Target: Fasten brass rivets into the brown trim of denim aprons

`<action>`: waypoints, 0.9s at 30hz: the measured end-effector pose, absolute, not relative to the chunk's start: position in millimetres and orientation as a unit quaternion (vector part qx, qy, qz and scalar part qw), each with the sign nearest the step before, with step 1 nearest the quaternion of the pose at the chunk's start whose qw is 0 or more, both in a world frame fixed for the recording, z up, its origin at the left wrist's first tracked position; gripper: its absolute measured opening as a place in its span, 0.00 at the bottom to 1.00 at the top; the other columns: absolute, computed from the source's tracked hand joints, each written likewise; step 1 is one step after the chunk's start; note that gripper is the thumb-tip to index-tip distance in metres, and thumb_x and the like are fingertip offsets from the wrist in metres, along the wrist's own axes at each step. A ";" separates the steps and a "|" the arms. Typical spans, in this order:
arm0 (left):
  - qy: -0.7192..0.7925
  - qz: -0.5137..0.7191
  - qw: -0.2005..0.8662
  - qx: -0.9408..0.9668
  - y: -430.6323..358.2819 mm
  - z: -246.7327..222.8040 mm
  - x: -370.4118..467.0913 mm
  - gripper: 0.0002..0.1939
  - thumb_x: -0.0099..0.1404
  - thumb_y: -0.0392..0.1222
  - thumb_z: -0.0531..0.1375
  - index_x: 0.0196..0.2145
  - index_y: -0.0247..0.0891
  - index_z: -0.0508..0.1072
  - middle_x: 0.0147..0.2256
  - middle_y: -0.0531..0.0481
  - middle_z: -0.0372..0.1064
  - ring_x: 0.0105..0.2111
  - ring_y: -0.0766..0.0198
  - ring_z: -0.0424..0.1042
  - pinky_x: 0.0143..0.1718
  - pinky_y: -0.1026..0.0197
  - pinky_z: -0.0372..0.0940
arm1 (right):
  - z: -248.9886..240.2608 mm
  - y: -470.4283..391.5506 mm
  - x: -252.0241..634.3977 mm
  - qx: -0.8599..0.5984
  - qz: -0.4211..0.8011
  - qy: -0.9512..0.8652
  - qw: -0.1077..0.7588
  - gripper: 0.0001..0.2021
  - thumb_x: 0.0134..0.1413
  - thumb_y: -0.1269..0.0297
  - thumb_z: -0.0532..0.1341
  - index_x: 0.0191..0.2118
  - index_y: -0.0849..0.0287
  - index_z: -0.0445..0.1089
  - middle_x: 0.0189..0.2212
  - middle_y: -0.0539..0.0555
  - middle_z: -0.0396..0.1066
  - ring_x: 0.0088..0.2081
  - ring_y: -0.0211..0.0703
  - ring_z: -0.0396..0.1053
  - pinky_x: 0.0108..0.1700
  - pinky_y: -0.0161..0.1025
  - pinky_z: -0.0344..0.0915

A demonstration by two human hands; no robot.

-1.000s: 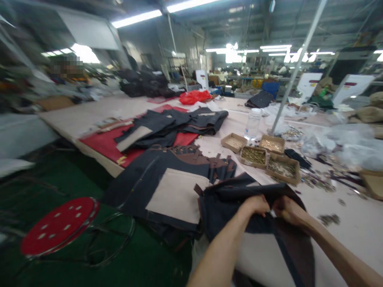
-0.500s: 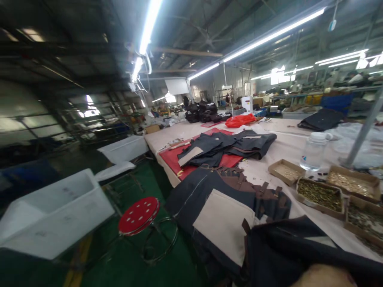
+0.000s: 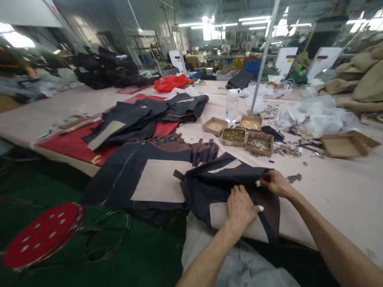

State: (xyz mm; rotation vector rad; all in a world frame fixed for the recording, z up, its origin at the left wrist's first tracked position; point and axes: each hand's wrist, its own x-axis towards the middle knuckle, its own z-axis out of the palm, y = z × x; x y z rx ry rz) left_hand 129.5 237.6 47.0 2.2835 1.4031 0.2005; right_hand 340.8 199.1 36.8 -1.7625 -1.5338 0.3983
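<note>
A dark cloth piece with beige patches and brown edging lies bunched at the table's front edge. My left hand is on it, its fingers curled down over a fold. My right hand pinches the cloth's right edge near the brown part. White coverings show on a thumb of each hand. To the left, more dark pieces with a large beige patch lie stacked, hanging over the edge. Behind them, other dark pieces rest on a red sheet.
Cardboard trays of small metal parts sit behind my hands, with a clear bottle and a metal pole. Plastic bags lie at the right. A red stool stands at lower left.
The view has swung right and down. Both hands and forearms now show on the dark cloth; earlier only a blurred bit of skin was at the bottom edge.
</note>
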 end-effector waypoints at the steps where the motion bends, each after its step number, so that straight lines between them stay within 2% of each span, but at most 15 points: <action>1: 0.524 0.080 0.203 0.823 226.9 42.1 129.5 0.39 0.51 0.57 0.72 0.53 0.30 0.68 0.52 0.33 0.67 0.51 0.43 0.68 0.54 0.46 0.66 | 36.6 204.0 344.2 -0.693 0.150 -0.593 0.382 0.15 0.65 0.53 0.61 0.46 0.60 0.72 0.42 0.54 0.74 0.38 0.44 0.72 0.40 0.41 0.72; 4: 0.557 0.097 0.151 0.811 201.6 28.9 138.4 0.30 0.57 0.53 0.67 0.50 0.27 0.70 0.50 0.30 0.68 0.51 0.41 0.68 0.56 0.43 0.63 | 37.9 215.4 356.9 -0.726 0.028 -0.559 0.401 0.15 0.55 0.52 0.66 0.39 0.59 0.70 0.31 0.53 0.71 0.31 0.45 0.68 0.34 0.41 0.66; 7: 0.560 0.100 0.132 0.812 198.0 24.8 146.9 0.16 0.63 0.39 0.60 0.46 0.27 0.72 0.45 0.31 0.70 0.47 0.45 0.71 0.54 0.45 0.63 | 39.8 225.8 367.7 -0.717 -0.091 -0.583 0.370 0.18 0.46 0.58 0.68 0.43 0.58 0.70 0.35 0.57 0.71 0.38 0.53 0.68 0.42 0.46 0.65; 9: 0.543 0.089 0.142 0.823 204.0 29.3 143.7 0.12 0.61 0.32 0.57 0.43 0.29 0.73 0.41 0.35 0.72 0.41 0.49 0.74 0.48 0.49 0.65 | 39.7 236.1 370.9 -0.682 -0.054 -0.642 0.348 0.18 0.48 0.63 0.64 0.47 0.57 0.71 0.39 0.58 0.73 0.42 0.54 0.69 0.45 0.47 0.65; 11: 0.527 0.087 0.153 0.832 209.4 38.0 132.4 0.11 0.61 0.29 0.55 0.41 0.31 0.73 0.37 0.38 0.72 0.36 0.52 0.75 0.40 0.53 0.65 | 38.9 248.9 371.3 -0.660 -0.002 -0.662 0.354 0.14 0.52 0.65 0.60 0.46 0.55 0.73 0.40 0.57 0.74 0.41 0.52 0.71 0.43 0.45 0.66; 13: 0.522 0.104 0.159 0.831 209.8 47.7 115.2 0.10 0.62 0.29 0.53 0.39 0.34 0.71 0.34 0.41 0.72 0.33 0.53 0.75 0.34 0.55 0.63 | 39.2 262.3 370.2 -0.665 0.020 -0.646 0.375 0.09 0.55 0.63 0.59 0.39 0.55 0.75 0.37 0.56 0.76 0.36 0.49 0.71 0.40 0.42 0.66; 15: 0.530 0.139 0.155 0.822 204.3 54.7 95.6 0.09 0.64 0.30 0.51 0.38 0.37 0.69 0.32 0.44 0.71 0.31 0.54 0.74 0.32 0.55 0.60 | 42.7 274.1 368.2 -0.678 0.022 -0.624 0.387 0.09 0.57 0.59 0.59 0.33 0.55 0.74 0.32 0.55 0.76 0.32 0.48 0.70 0.36 0.40 0.64; 21: 0.532 0.226 0.187 0.794 173.8 54.8 50.0 0.08 0.68 0.31 0.49 0.40 0.41 0.65 0.32 0.49 0.68 0.33 0.58 0.71 0.36 0.56 0.62 | 77.4 294.1 358.9 -0.684 0.009 -0.622 0.381 0.11 0.57 0.58 0.59 0.27 0.57 0.72 0.25 0.53 0.73 0.26 0.43 0.65 0.30 0.38 0.57; 24: 0.543 0.250 0.208 0.774 169.5 64.5 49.7 0.06 0.68 0.35 0.53 0.42 0.41 0.64 0.33 0.50 0.68 0.34 0.58 0.71 0.37 0.56 0.64 | 102.4 295.0 349.7 -0.651 0.015 -0.650 0.391 0.12 0.57 0.59 0.59 0.26 0.57 0.70 0.24 0.52 0.71 0.26 0.41 0.63 0.30 0.37 0.55; 25: 0.549 0.277 0.197 0.763 172.0 72.8 53.8 0.09 0.67 0.38 0.56 0.45 0.40 0.64 0.35 0.49 0.68 0.36 0.57 0.71 0.38 0.56 0.65 | 111.4 293.7 345.2 -0.635 0.016 -0.662 0.397 0.12 0.57 0.60 0.59 0.25 0.57 0.70 0.24 0.52 0.70 0.26 0.41 0.62 0.30 0.37 0.55; 27: 0.556 0.345 0.147 0.742 183.6 97.4 66.1 0.22 0.66 0.45 0.60 0.54 0.37 0.61 0.41 0.44 0.68 0.40 0.55 0.71 0.41 0.55 0.67 | 130.7 288.6 333.9 -0.600 0.014 -0.689 0.406 0.11 0.57 0.62 0.60 0.25 0.58 0.70 0.24 0.51 0.68 0.26 0.40 0.62 0.30 0.37 0.55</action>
